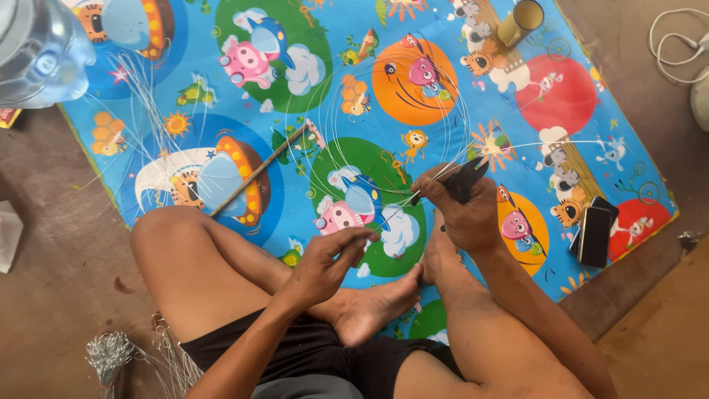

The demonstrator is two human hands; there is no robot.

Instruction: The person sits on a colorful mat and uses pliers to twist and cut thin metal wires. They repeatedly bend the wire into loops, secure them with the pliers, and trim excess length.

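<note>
Spread across the floor: a bright cartoon-printed play mat (569, 96), with crossed bare legs and feet resting on its near edge. At the far left corner, a big clear water bottle (37, 48). Lying slantwise on the mat, a thin wooden stick (255, 174). At the right edge, two dark phones (594, 235) stacked together, and at the top a small yellowish cup (521, 21) tipped on its side. Down by the left thigh, off the mat, a bundle of fine wire (109, 353).

Fanned out over the middle of the mat in wide loose loops: thin clear line (405, 198), gathered toward the hands just above the feet.

Right hand (461, 210): closed around a short dark tool (467, 177), thumb and forefinger also nipping the strands at its tip. Left hand (336, 255): fingers drawn together in a narrow pinch, apparently on a strand, though too fine to tell for sure.

Best handled, by the look of it, thus:
- Keep the strand taut between the two pinches, so that no slack tangles.
- Hold the tool's tip close to the pinch and angled away from the fingers.
- Leave the loops lying flat and apart on the mat; avoid dragging them across the stick or under the feet.
- Work with small wrist motions, forearms braced on the knees.
</note>
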